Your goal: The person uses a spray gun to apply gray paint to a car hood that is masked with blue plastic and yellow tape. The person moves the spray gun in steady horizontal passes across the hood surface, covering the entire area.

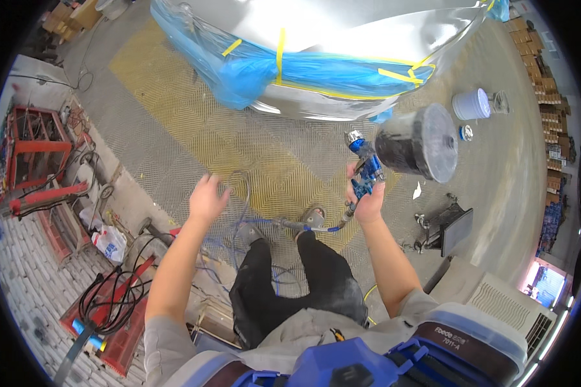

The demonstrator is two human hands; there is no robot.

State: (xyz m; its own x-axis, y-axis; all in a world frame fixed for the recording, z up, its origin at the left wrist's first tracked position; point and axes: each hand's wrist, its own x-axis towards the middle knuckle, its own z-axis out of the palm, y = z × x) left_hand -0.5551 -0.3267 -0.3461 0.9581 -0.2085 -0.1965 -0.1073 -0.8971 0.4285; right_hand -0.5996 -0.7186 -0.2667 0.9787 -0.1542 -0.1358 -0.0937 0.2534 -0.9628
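My right hand (366, 197) grips a blue spray gun (366, 166) with a large black cup (416, 143) on top and a hose (316, 227) running from its base down to the floor. Its chrome nozzle points toward a silver car body (342, 39) masked with blue plastic sheet (290, 74) and yellow tape. My left hand (208, 197) is raised beside me, fingers spread, holding nothing. My black-trousered legs and sandalled feet stand on the yellow grated floor (239, 148).
A white bucket (471, 103) and small tins stand at right. A black stand (448, 229) is by my right foot. Coiled hoses and cables (113, 293) lie at left near red machinery (35, 155). A white unit (510, 306) is at lower right.
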